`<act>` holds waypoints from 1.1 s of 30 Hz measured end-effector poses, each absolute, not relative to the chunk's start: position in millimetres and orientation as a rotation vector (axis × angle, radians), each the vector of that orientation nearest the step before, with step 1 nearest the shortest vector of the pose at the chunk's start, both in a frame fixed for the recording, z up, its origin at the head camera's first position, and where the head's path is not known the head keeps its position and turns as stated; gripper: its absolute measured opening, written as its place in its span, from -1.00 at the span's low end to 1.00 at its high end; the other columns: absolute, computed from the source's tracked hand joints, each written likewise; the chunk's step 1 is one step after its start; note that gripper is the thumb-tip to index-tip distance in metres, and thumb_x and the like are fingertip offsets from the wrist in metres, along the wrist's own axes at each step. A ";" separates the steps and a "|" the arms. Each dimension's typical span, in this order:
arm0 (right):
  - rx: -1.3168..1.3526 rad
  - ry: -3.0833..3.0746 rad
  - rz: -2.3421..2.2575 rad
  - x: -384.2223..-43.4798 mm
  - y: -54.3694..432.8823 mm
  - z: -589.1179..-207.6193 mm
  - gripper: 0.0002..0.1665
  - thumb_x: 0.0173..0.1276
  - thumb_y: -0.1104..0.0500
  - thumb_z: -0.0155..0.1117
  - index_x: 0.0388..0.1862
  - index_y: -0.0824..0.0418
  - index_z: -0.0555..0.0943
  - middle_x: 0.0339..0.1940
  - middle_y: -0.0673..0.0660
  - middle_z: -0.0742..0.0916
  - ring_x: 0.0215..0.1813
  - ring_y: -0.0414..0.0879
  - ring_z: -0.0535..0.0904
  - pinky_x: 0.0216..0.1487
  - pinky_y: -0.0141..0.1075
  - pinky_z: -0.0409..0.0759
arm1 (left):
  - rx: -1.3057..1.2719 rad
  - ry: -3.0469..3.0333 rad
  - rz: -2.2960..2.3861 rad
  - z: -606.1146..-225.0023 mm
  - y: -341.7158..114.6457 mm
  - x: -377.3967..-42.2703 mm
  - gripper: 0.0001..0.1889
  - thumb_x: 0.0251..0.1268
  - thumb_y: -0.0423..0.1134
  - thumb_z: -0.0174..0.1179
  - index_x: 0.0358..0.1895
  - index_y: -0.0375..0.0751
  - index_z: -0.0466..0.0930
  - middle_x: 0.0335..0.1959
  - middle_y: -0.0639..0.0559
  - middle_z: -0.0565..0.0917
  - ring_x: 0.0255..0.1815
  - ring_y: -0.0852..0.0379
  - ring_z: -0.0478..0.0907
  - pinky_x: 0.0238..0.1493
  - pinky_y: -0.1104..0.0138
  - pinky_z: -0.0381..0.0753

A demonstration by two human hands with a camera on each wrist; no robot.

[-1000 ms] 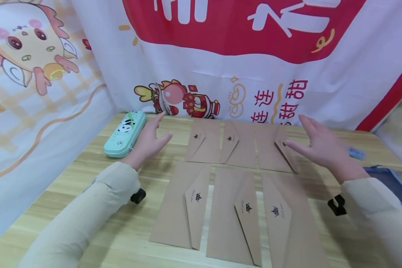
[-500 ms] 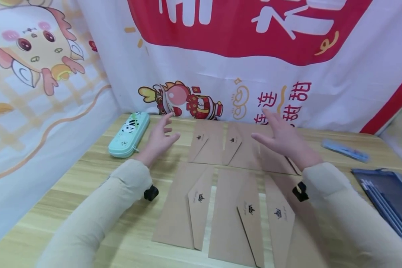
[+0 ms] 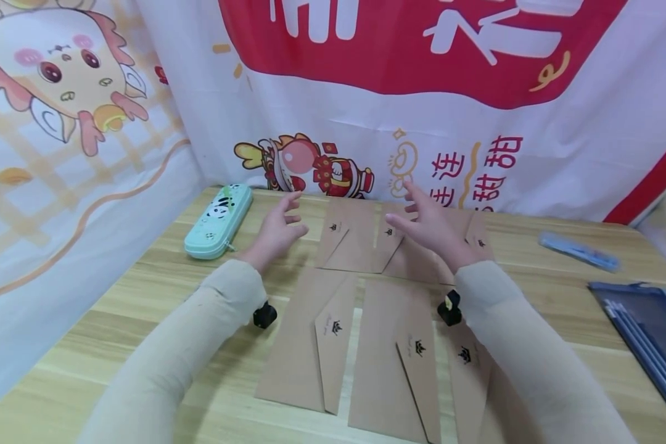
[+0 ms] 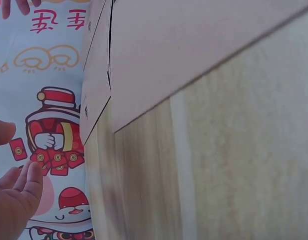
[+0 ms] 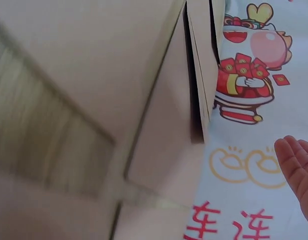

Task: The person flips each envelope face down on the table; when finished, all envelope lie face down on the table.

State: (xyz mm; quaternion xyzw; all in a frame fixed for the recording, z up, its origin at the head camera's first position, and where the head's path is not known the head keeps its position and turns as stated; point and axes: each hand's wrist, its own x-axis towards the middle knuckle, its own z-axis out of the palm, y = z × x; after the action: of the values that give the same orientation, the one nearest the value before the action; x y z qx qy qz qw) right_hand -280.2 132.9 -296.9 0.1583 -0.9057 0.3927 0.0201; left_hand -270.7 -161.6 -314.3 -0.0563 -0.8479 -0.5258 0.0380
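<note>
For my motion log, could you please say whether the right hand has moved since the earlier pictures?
Yes: in the head view, the right hand has moved left, toward the mint panda pencil case.

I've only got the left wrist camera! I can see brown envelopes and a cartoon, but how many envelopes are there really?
Observer: Six envelopes, in two rows of three on the table.
Operator: Cool! Is there anything on the outer side of the left hand?
Observer: Yes, a mint-green case with a panda picture lies to its left.
Operator: And what's way over past the right hand?
Observer: A dark pouch lies at the right side of the head view.
</note>
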 end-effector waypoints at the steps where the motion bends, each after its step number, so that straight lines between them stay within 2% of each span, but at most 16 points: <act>1: 0.486 -2.806 1.255 -281.7 130.5 -298.6 0.02 0.19 -0.25 0.20 0.50 -0.06 -0.07 0.35 0.23 0.35 0.24 0.13 0.37 0.16 0.03 0.46 | -0.171 -2.598 -1.620 -315.7 -160.4 -272.1 -0.24 0.10 -0.52 0.15 0.40 -0.06 0.12 0.32 -0.22 0.28 0.20 -0.19 0.39 0.11 0.12 0.51; 9: 0.413 -2.830 1.475 -288.1 110.7 -309.8 -0.03 0.21 -0.04 0.30 0.49 -0.02 0.00 0.33 0.24 0.39 0.25 0.10 0.41 0.19 -0.04 0.45 | -0.110 -2.582 -1.699 -323.6 -153.8 -276.3 -0.35 0.08 -0.59 0.11 0.32 -0.21 0.25 0.28 -0.24 0.34 0.19 -0.15 0.41 0.11 0.18 0.52; 17: 0.449 -2.877 1.574 -288.5 94.8 -322.5 -0.14 0.22 0.30 0.26 0.45 0.15 0.11 0.30 0.34 0.41 0.22 0.14 0.44 0.17 -0.08 0.48 | -0.124 -2.732 -1.705 -330.0 -151.6 -275.3 -0.34 0.10 -0.56 0.12 0.33 -0.17 0.24 0.33 -0.16 0.29 0.21 -0.09 0.38 0.10 0.21 0.52; 26: 0.343 -2.980 1.640 -290.4 92.6 -330.8 -0.16 0.21 0.35 0.24 0.43 0.11 0.15 0.25 0.28 0.47 0.20 0.11 0.45 0.17 -0.09 0.48 | -0.201 -2.850 -1.706 -334.8 -148.0 -278.8 -0.35 0.10 -0.60 0.08 0.32 -0.22 0.24 0.29 -0.19 0.32 0.20 -0.11 0.40 0.08 0.21 0.54; 33: 0.339 -3.058 1.712 -290.4 91.8 -335.0 -0.15 0.17 0.44 0.21 0.42 0.15 0.16 0.21 0.28 0.49 0.17 0.09 0.47 0.10 -0.14 0.54 | -0.109 -2.935 -1.735 -336.8 -142.9 -279.8 -0.33 0.08 -0.62 0.10 0.32 -0.15 0.26 0.32 -0.14 0.30 0.23 -0.08 0.36 0.11 0.20 0.52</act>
State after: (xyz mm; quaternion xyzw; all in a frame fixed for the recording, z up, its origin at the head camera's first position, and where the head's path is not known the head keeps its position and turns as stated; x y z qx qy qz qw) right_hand -290.4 91.8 -335.0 0.0947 -0.8529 0.4776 -0.1886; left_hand -279.8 -142.9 -336.8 -0.0318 -0.8526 -0.5040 -0.1341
